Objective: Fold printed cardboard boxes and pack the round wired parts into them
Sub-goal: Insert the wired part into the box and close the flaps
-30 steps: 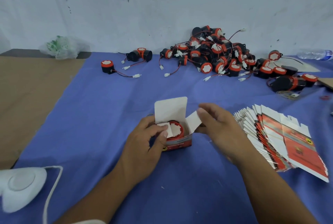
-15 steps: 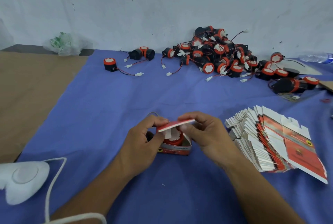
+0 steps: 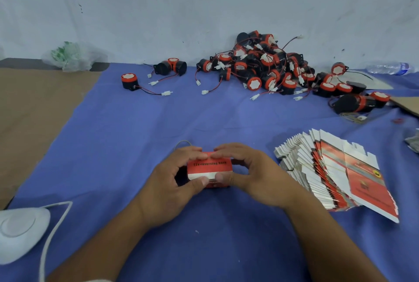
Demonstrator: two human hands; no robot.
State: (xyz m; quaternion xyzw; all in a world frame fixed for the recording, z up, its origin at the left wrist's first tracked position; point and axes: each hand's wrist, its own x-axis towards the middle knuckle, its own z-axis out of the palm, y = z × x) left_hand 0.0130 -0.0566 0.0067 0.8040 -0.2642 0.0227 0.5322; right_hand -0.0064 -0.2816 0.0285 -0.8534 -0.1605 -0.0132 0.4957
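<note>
Your left hand (image 3: 172,182) and right hand (image 3: 256,175) both grip the red printed box (image 3: 209,167), which sits low on the blue cloth (image 3: 136,136) directly in front of you; the fingers of each hand curl over its far top edge and both thumbs press on the near edge, so each hand is closed round the box from its own side; the lid lies folded down across the top, with a white strip showing along its near edge beside your thumbs; the black lettering on the lid is too blurred to read.

To your right, near the right hand but apart from it, lies a fanned stack of flat box blanks (image 3: 328,175), red print facing up on the top 1; at the far edge of the cloth, against the wall, sits a heap of round wired parts (image 3: 260,66), black bodies with red rims and white connectors on thin leads; 1 lone part (image 3: 129,81) stands left of the heap, with 2 more (image 3: 171,67) just behind it.

A crumpled plastic bag (image 3: 72,56) lies at the far left, a water bottle (image 3: 390,68) at the far right, and a white round device with a cord (image 3: 20,229) near your left forearm.
</note>
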